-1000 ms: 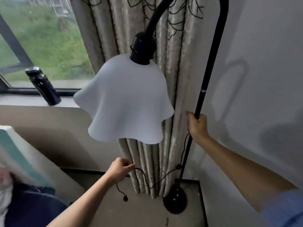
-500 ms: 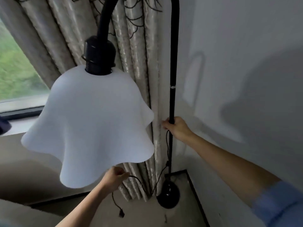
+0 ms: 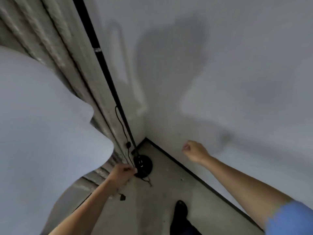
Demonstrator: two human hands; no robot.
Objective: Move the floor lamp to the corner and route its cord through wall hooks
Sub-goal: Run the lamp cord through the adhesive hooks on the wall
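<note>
The floor lamp stands in the room's corner, its black pole [image 3: 108, 73] running down to a round black base [image 3: 144, 164] on the floor. Its white wavy shade [image 3: 42, 129] fills the left of the view. A thin black cord [image 3: 121, 122] hangs along the pole, and its plug [image 3: 122, 198] dangles below my left wrist. My left hand [image 3: 122, 173] is closed on the cord just left of the base. My right hand [image 3: 194, 150] is a loose fist in front of the right wall, off the pole, holding nothing. No wall hooks show.
A patterned curtain [image 3: 55, 41] hangs behind the pole. The plain white wall [image 3: 220, 82] meets the grey floor [image 3: 169, 184] along a dark baseboard [image 3: 194, 174]. My dark shoe [image 3: 181, 209] stands on the floor near the bottom edge.
My right hand has let go of the pole and pulled back to the right. The view has swung right and down toward the corner. My left hand still holds the cord, now beside the base.
</note>
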